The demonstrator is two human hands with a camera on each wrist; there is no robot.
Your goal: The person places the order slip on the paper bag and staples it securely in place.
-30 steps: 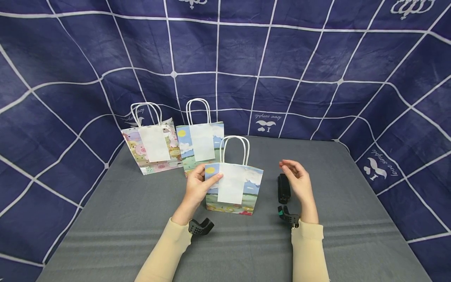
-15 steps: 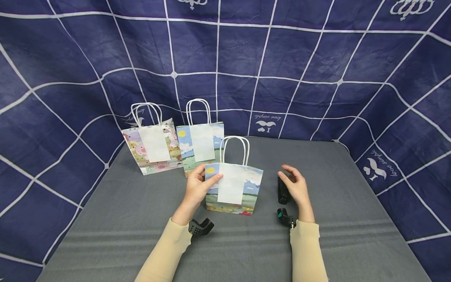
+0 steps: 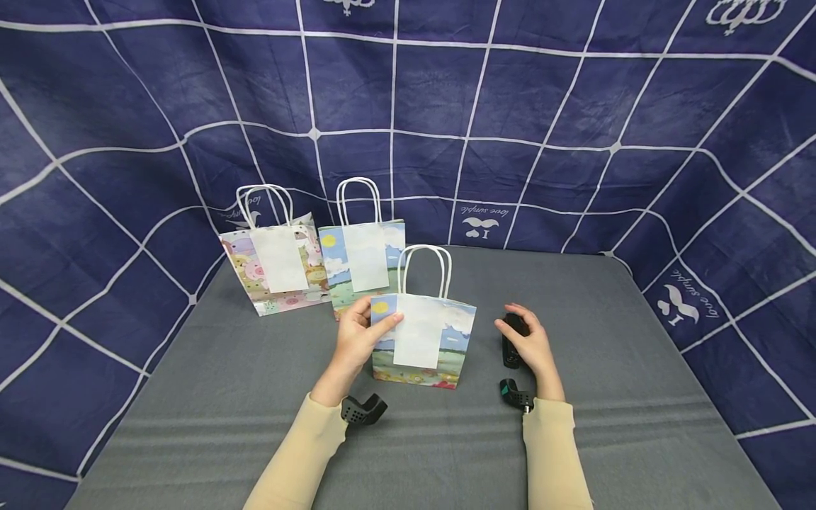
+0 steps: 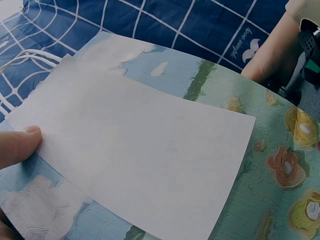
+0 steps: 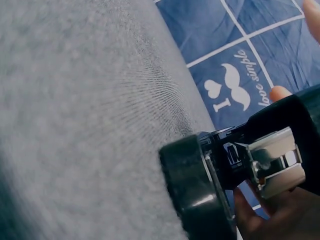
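Note:
A small paper gift bag (image 3: 457, 343) with a sky and flower print stands upright at the middle of the table. A white sheet of paper (image 3: 417, 333) lies flat against its front, below the white handles. My left hand (image 3: 355, 338) grips the bag's left upper edge, the thumb (image 4: 20, 145) pressing near the paper's side. My right hand (image 3: 534, 347) hovers over a black stapler (image 3: 511, 356), thumb and fingers spread apart around its far end. The stapler (image 5: 197, 185) rests on the table in the right wrist view; whether a finger touches it I cannot tell.
Behind on the left stand a pink animal-print gift bag (image 3: 239, 258) and another sky-print gift bag (image 3: 333, 265), each with white paper on its front. The grey table (image 3: 446, 446) meets a blue gridded cloth (image 3: 433, 88) at the back and sides.
My right hand has come down and slightly left onto the stapler's area, its thumb and fingers spreading wider. The left hand and the bags have stayed still.

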